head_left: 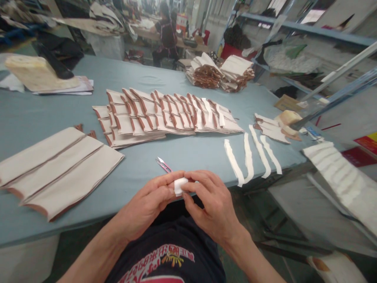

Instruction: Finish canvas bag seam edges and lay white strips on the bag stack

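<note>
A small white piece point(179, 186), perhaps folded strip material, is held between my two hands at the table's front edge. My left hand point(154, 196) is closed on its left side, and my right hand point(209, 196) pinches it from the right. Just beyond my fingers lie pink-handled thread snips point(163, 164). To the right, white strips point(248, 157) hang partly over the table edge. Overlapping beige fabric pieces with brown edges point(165, 114) spread across the middle, with a few white strips point(208, 110) on their right end.
Larger beige panels point(59, 165) lie at the left on the blue-green table point(141, 157). Fabric stacks point(206, 70) stand at the back, and a yellowish block point(32, 72) sits back left. Metal shelving point(309, 29) rises at the right. A person point(166, 35) is in the background.
</note>
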The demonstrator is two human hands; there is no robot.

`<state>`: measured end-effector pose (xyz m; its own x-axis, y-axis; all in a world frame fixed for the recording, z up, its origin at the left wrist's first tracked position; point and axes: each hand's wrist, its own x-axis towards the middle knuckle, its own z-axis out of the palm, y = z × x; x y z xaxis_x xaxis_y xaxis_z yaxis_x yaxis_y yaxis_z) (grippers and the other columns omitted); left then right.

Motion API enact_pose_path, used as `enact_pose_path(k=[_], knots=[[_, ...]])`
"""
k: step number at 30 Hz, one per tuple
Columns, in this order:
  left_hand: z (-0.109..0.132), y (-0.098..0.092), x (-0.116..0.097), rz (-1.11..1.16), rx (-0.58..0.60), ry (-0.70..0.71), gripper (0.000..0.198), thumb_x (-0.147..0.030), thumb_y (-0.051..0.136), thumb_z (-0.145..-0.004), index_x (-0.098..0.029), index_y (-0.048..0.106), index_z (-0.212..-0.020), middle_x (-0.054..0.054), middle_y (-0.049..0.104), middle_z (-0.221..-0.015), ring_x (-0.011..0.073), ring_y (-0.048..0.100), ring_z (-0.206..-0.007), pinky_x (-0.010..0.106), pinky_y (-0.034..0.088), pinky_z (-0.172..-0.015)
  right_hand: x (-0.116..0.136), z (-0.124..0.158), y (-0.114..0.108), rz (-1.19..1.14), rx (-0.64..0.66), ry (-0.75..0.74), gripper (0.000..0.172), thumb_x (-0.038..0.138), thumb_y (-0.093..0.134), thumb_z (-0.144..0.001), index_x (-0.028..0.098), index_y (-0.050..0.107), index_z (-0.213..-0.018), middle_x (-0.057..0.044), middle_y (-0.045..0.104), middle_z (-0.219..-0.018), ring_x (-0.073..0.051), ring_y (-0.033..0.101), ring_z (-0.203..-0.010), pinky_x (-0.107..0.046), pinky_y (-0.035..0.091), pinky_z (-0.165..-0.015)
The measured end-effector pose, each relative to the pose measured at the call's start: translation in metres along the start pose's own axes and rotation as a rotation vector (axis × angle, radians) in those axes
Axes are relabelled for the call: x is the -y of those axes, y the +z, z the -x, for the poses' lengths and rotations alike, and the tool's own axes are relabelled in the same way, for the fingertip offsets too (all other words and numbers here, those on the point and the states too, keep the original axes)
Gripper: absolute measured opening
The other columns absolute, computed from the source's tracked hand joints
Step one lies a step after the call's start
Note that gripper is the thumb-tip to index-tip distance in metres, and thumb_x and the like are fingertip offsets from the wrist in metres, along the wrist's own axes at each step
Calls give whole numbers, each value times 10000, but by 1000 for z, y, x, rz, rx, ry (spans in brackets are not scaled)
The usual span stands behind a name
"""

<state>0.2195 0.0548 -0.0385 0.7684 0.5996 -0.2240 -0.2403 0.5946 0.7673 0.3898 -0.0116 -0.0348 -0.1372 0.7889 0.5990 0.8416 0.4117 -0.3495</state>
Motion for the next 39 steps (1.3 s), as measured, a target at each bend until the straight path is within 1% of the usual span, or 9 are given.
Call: enact_pose_path(k=[6,11,15,20,24,27,33,36,39], knots=[[-2,-8,5,-14,46,11,458,-185,637,-876,-160,681,-1331,80,761,-1247,266,642,-1222,342,454,-1064,-1,-1,3,8,6,4,133,92,627,-958,220,665,-955,-84,786,-1039,-228,719,-977,-419,595,-894],[-2,-13,8,-133,71,45,495,-241,695,-911,-182,625,-1398,75,733,-1299,224,643,-1189,287,454,-1046,0,2,6,-53,12,102,135,113,603,-974,222,661,-920,-86,774,-1034,-223,710,-999,-410,577,-894],[-3,-10,11,-238,-41,63,536,-331,724,-894,-145,620,-1385,81,759,-1188,221,664,-1115,279,497,-983,2,4,9,-155,-1,244,151,130,574,-982,218,640,-878,-81,762,-1033,-209,703,-1013,-383,545,-908],[-4,-4,16,-423,-204,100,519,-426,648,-904,-95,670,-1304,61,759,-991,212,664,-946,282,519,-857,5,3,10,-353,-2,474,132,220,547,-990,214,631,-888,-45,741,-964,-187,696,-935,-325,525,-863],[-2,1,16,-407,-199,140,486,-406,643,-891,-85,683,-1254,64,773,-993,206,678,-933,279,531,-872,4,3,11,-550,38,703,219,355,553,-991,202,641,-862,-13,697,-788,-162,651,-721,-281,522,-694],[0,4,15,-388,-191,176,423,-350,608,-905,-96,687,-1235,55,780,-963,193,693,-908,259,540,-848,4,4,14,-715,30,810,277,440,583,-973,192,646,-865,2,657,-737,-146,618,-660,-253,516,-619],[-1,6,15,-550,-275,229,306,-264,540,-888,-129,767,-1043,27,771,-876,163,681,-805,235,524,-778,3,9,14,-729,53,792,321,466,553,-990,192,633,-845,9,634,-716,-143,602,-660,-260,502,-642],[-2,7,16,-566,-301,212,300,-299,548,-867,-130,774,-968,17,748,-788,156,647,-712,230,512,-680,4,13,11,-637,61,664,356,457,462,-1027,191,650,-884,-8,666,-756,-158,621,-701,-282,491,-675],[-1,6,17,-580,-311,198,298,-341,558,-865,-132,764,-914,19,733,-748,168,649,-701,237,508,-661,5,14,9,-508,63,536,255,430,588,-946,188,668,-947,-27,708,-848,-188,661,-788,-321,504,-760]])
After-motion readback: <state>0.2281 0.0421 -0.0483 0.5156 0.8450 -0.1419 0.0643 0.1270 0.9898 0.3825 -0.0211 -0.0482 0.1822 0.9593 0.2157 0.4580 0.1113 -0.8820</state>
